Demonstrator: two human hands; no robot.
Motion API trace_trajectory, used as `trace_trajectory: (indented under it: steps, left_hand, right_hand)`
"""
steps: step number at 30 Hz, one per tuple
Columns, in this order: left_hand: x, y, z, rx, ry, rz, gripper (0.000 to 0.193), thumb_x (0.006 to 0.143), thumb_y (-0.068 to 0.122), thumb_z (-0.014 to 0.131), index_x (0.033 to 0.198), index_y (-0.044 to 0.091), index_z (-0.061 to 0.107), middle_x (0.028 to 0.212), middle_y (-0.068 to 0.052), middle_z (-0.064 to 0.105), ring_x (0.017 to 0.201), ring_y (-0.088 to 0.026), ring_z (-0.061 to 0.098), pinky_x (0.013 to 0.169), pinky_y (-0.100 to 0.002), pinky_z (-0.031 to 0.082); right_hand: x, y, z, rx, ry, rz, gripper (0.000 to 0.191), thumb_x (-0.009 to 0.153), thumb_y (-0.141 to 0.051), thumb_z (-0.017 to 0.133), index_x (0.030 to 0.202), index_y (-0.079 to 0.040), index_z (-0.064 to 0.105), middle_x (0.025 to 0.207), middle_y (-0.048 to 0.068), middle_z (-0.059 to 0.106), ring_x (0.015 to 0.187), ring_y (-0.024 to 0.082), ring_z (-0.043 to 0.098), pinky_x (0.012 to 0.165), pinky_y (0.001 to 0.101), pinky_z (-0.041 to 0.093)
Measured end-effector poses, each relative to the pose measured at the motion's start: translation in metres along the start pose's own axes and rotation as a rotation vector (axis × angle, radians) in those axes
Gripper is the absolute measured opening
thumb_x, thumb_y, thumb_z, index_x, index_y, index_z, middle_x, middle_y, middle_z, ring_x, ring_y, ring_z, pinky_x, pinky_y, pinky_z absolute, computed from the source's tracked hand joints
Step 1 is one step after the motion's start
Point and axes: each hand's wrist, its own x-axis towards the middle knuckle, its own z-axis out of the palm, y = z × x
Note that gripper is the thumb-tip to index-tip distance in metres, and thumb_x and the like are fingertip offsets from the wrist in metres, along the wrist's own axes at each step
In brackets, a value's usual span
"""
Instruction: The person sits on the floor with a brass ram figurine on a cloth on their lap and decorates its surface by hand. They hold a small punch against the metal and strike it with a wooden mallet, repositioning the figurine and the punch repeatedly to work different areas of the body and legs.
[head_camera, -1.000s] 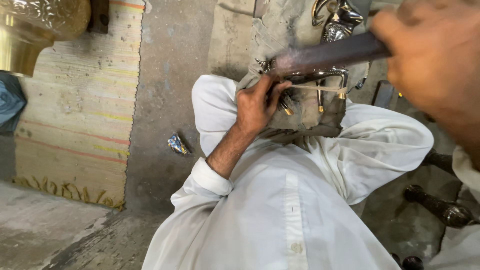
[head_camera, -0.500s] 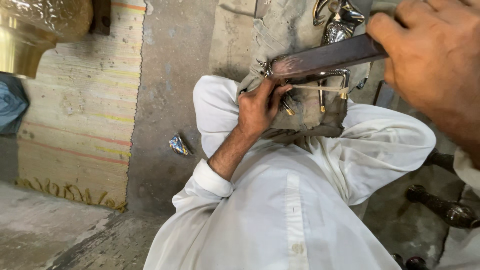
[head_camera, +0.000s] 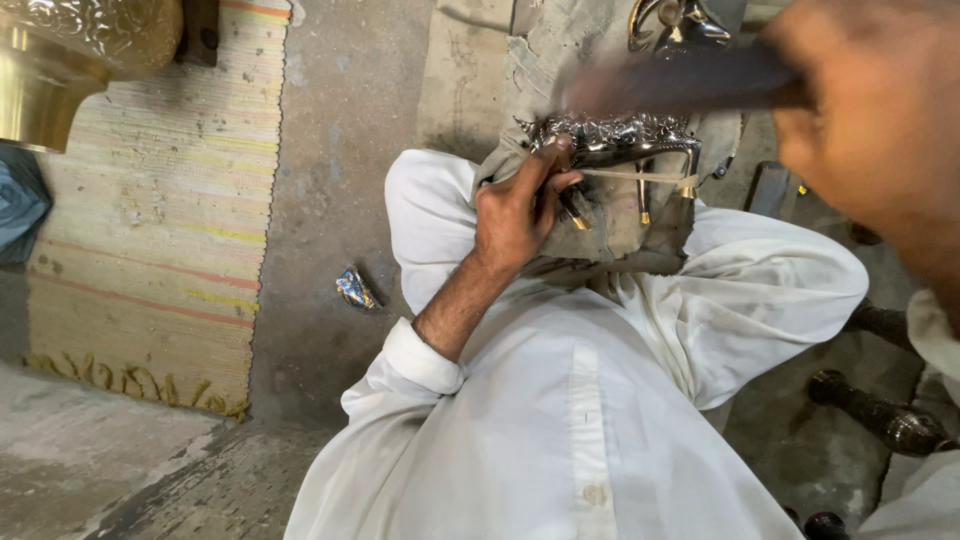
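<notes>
Left-hand (head_camera: 515, 215) grip on metal figurine (head_camera: 615, 140)

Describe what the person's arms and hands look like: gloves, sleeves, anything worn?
Both hands are bare, with no gloves. The left hand comes out of a loose white sleeve with its cuff rolled back, leaving the forearm uncovered. The right hand is close to the camera and blurred; a bit of white sleeve shows at its wrist.
</notes>
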Motion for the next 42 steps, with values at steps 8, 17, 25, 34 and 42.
trace_trajectory:
  steps: [8,17,25,34,42]
  left_hand:
    - [0.014,-0.007,-0.013,-0.277,0.161,-0.233,0.030,0.098,0.009,0.078,0.120,0.004,0.059,0.095,-0.008,0.078,0.082,-0.016,0.078,0.068,-0.031,0.064]
    - [0.036,0.004,-0.004,0.002,-0.017,-0.075,0.025,0.101,0.020,0.076,0.116,0.008,0.061,0.095,-0.007,0.079,0.077,-0.021,0.079,0.065,-0.034,0.062]
    - [0.031,0.003,-0.004,0.068,-0.013,-0.001,0.031,0.100,0.021,0.076,0.124,0.010,0.060,0.095,-0.010,0.078,0.076,-0.022,0.078,0.064,-0.036,0.061]
    - [0.027,-0.006,0.002,0.082,-0.071,-0.073,0.040,0.100,0.020,0.077,0.133,0.008,0.058,0.094,-0.010,0.078,0.073,-0.019,0.078,0.062,-0.033,0.063]
    - [0.027,0.002,-0.002,0.029,0.004,-0.003,0.041,0.098,0.017,0.075,0.135,0.007,0.058,0.104,-0.012,0.079,0.081,-0.020,0.080,0.067,-0.032,0.065]
  right_hand:
    - [0.001,0.011,0.029,0.371,-0.114,0.207,0.021,0.096,-0.017,0.081,0.110,-0.008,0.069,0.080,0.009,0.068,0.071,0.026,0.069,0.066,0.0370,0.051]
    - [-0.004,0.012,0.055,0.332,0.191,0.065,0.026,0.092,-0.015,0.081,0.114,-0.008,0.069,0.090,0.007,0.071,0.077,0.024,0.070,0.071,0.0353,0.049]
    - [-0.010,0.009,0.029,0.093,0.156,0.041,0.030,0.084,-0.013,0.083,0.111,-0.009,0.069,0.093,0.006,0.069,0.089,0.022,0.070,0.083,0.0350,0.052]
    - [-0.006,0.006,0.020,0.055,0.134,0.077,0.030,0.083,-0.012,0.081,0.110,-0.011,0.069,0.096,0.006,0.068,0.092,0.022,0.067,0.088,0.0327,0.051]
    - [-0.001,0.003,0.011,0.018,0.056,0.073,0.035,0.083,-0.010,0.085,0.115,-0.008,0.071,0.094,0.007,0.070,0.089,0.023,0.071,0.085,0.0343,0.054]
